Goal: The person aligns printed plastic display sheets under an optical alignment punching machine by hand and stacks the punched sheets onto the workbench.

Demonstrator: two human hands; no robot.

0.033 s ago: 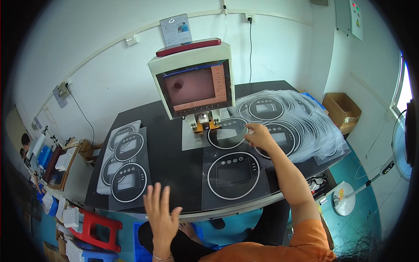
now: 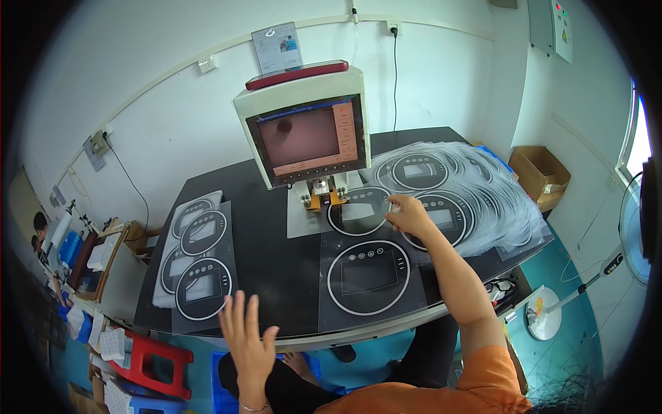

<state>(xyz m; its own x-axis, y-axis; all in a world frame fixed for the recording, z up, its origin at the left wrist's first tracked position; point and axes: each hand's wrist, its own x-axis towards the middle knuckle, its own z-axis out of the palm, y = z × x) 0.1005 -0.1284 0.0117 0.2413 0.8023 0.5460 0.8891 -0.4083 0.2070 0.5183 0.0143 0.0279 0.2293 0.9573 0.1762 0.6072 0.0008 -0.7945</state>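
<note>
My right hand (image 2: 408,214) pinches the right edge of a clear plastic sheet printed with a black panel and pale ring (image 2: 378,228). That sheet's left part lies under the head of the monitor machine (image 2: 321,196), over a grey plate (image 2: 298,222). My left hand (image 2: 248,338) is open, fingers spread, holding nothing at the table's front edge. Just beyond its fingertips lies the nearest printed sheet (image 2: 181,314) of the left group. Another printed sheet (image 2: 369,309) lies flat nearer me, below the one I hold. The machine's screen (image 2: 303,141) shows a dark blurred spot on pink.
A large fanned pile of printed sheets (image 2: 507,214) covers the black table's (image 2: 265,241) right side. At right are a cardboard box (image 2: 541,172) and a standing fan (image 2: 633,234). A red stool (image 2: 155,362) and a side bench (image 2: 103,259) with trays stand at left.
My left hand has shifted slightly left. On the screen the dark spot has moved a little up and right. My right hand and the sheet look nearly unchanged.
</note>
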